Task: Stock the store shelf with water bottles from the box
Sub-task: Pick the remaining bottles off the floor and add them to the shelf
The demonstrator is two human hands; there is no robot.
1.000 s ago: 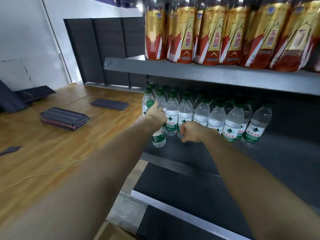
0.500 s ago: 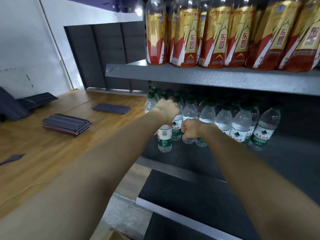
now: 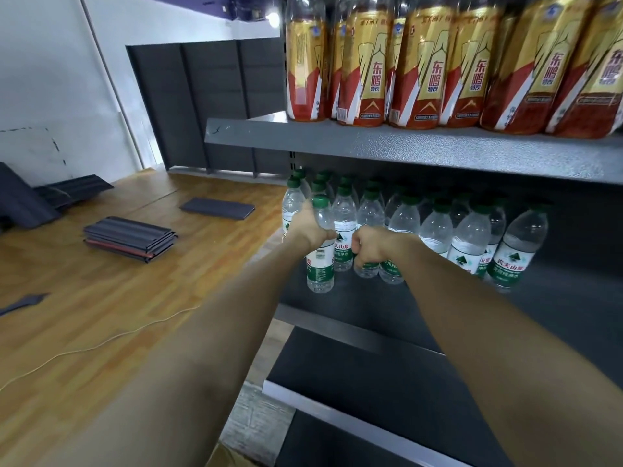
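A: What are my hands on, mid-frame?

B: My left hand (image 3: 312,227) is wrapped round a clear plastic water bottle with a green cap and green label (image 3: 321,246); it stands upright on the dark grey metal shelf (image 3: 340,299), just in front of the far-left column. My right hand (image 3: 371,246) is curled round a second clear bottle (image 3: 367,266) just right of centre, with only its base showing under the fist.

A: And the rest of the stock?

B: A block of green-capped water bottles (image 3: 468,234) fills the back of that shelf, running to the right of the frame. Gold-and-red drink bottles (image 3: 418,62) line the grey upper shelf (image 3: 438,150) along the top. The cardboard box (image 3: 224,456) shows only as a corner at the bottom edge.

A: Which step, then?

B: Placing, I'd say: both bottles look seated at the front of the rows, though I can't tell whether the right one is fully down.

A: Next?

B: Loosen both grips without tipping the neighbours, draw my arms back under the upper shelf, and go down to the box for two more
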